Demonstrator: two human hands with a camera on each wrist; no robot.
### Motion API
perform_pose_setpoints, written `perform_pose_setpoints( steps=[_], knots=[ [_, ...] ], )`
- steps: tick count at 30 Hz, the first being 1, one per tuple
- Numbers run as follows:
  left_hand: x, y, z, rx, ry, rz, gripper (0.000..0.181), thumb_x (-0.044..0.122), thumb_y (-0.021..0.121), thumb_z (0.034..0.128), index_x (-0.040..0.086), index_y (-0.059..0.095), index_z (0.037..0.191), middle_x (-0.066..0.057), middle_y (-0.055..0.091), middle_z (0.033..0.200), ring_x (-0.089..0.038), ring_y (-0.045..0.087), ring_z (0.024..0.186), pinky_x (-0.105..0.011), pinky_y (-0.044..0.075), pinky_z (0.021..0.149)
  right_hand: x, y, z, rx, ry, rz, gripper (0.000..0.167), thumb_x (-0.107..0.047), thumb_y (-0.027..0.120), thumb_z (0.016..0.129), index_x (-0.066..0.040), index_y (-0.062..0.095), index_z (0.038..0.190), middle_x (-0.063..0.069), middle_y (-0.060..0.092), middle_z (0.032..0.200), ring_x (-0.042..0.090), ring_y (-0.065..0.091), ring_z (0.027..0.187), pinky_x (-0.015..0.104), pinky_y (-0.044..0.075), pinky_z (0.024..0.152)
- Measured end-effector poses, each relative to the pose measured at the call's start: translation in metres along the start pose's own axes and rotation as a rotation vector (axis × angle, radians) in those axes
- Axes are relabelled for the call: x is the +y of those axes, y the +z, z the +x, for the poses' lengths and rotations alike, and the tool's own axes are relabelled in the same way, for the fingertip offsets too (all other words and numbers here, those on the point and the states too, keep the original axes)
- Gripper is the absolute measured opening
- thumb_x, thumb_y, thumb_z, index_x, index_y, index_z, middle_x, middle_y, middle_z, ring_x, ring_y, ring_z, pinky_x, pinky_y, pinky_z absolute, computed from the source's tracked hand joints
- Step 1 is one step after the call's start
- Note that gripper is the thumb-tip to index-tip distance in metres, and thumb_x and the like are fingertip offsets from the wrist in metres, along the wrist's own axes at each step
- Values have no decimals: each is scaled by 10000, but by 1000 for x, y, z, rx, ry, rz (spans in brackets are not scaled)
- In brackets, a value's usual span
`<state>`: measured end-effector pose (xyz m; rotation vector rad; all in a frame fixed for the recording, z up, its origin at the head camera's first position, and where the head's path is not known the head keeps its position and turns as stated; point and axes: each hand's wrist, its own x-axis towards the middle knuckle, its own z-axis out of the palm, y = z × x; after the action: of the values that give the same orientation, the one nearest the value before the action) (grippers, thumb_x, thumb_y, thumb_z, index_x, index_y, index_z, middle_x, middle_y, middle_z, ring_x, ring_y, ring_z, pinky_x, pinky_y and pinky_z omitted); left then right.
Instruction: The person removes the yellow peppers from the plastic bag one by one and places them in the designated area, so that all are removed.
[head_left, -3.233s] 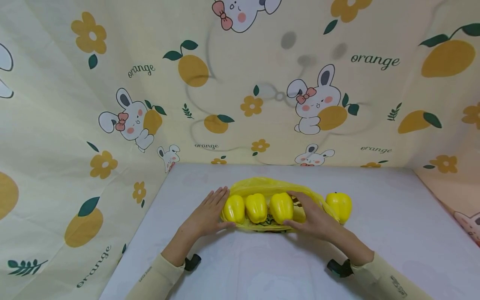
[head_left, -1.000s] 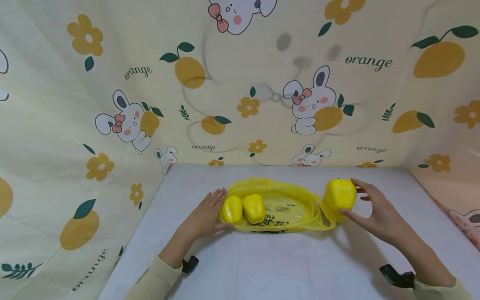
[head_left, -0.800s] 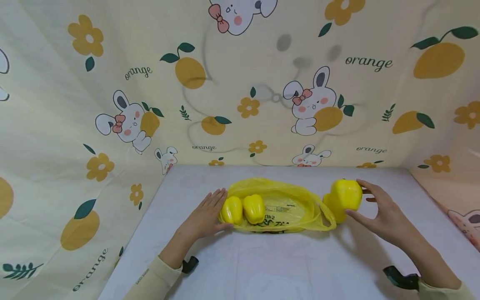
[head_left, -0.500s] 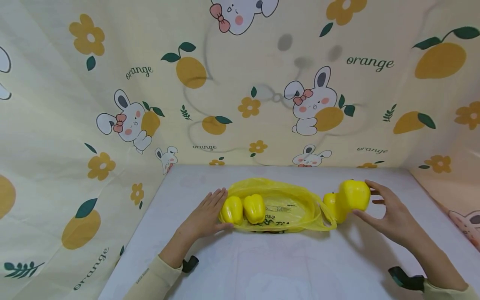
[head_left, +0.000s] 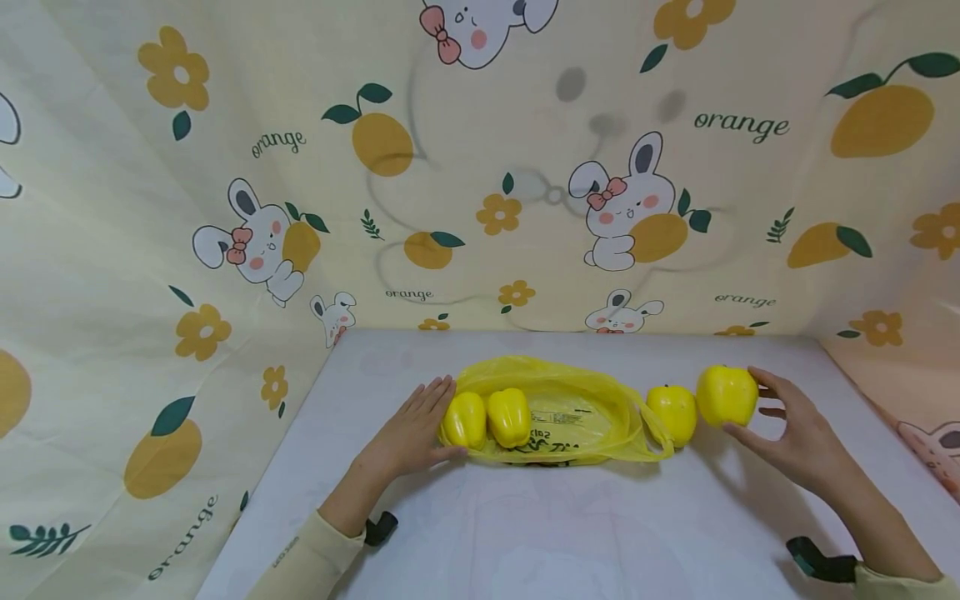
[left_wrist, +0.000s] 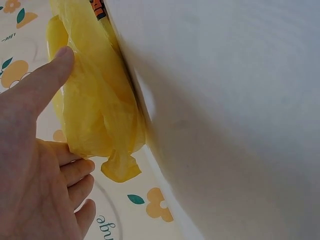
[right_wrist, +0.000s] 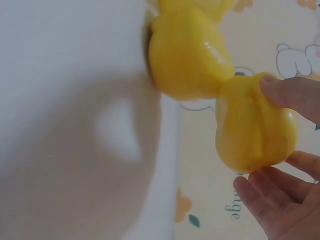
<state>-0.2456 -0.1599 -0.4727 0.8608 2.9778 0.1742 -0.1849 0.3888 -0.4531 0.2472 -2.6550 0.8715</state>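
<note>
A: What do your views show that the others don't?

B: In your right wrist view, the held pepper is clear of the table; your head view hides that gap. Your left wrist view shows a crumpled flap sticking out from the end of the yellow bag. Only your head view plainly shows the left pepper and its neighbour lying inside it.

A: And your hands?

B: Your right hand, at the right of the head frame, has thumb and fingers clamped on the held pepper. Your left hand lies with fingers extended against the bag's left end.

A: The surroundings?

B: Your table is pale and smooth, faintly creased. Behind it, a cream backdrop carries rabbits, flowers and oranges.

A: Which way does your pepper point?

B: Its stem end faces the top of the head frame, right of the standing pepper; you can't tell whether they touch. It's nearly as broad as long. The bagged pair's long axes run up and down the frame.
</note>
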Motion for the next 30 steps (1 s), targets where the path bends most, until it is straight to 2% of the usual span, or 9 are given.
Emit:
perform_pose_setpoints(
  steps=[11,13,15,17,19,20,30],
  knots=[
    [-1,2,0,4,-2,4,1101,657,685,975,23,172,1714,-125,169,1795,-292,152,1662,-464,114,1358,19,10,-3,-62,34,23,966,-134,917,866,133,322,1579,421,435,1452,604,536,1175,-83,318,780],
    [-1,2,1,5,-2,5,1096,657,684,976,23,178,1713,-126,174,1794,-295,154,1661,-469,118,1358,21,11,-3,-77,45,25,967,-142,914,871,134,318,1579,422,431,1453,603,539,1176,-59,367,778],
    [-1,2,1,3,-2,7,1094,658,681,978,22,178,1713,-126,172,1794,-296,152,1662,-471,117,1358,23,12,-3,-95,59,19,967,-160,908,882,134,310,1583,424,426,1458,602,541,1179,78,553,808],
    [0,1,1,0,-2,7,1094,658,680,978,22,177,1713,-127,169,1795,-294,149,1662,-470,115,1358,25,14,-4,-108,71,11,970,-177,904,889,135,303,1584,426,423,1458,606,545,1180,334,655,853],
    [1,-1,1,-4,-3,6,1094,657,680,978,23,175,1714,-127,166,1796,-291,147,1663,-467,111,1358,26,16,-4,-120,80,5,974,-187,900,895,141,293,1584,433,416,1461,612,542,1187,575,606,899],
    [1,-1,0,-7,-3,7,1095,656,681,977,24,174,1714,-127,165,1796,-289,147,1663,-465,110,1358,26,17,-5,-125,84,5,977,-192,897,898,144,289,1584,436,413,1463,615,539,1191,657,550,914],
    [1,-2,0,-16,-6,5,1091,660,673,981,26,173,1715,-127,161,1796,-292,143,1664,-466,110,1358,27,24,-5,-150,106,13,1011,-230,902,896,148,267,1585,438,410,1457,630,555,1191,734,513,960]
  ],
)
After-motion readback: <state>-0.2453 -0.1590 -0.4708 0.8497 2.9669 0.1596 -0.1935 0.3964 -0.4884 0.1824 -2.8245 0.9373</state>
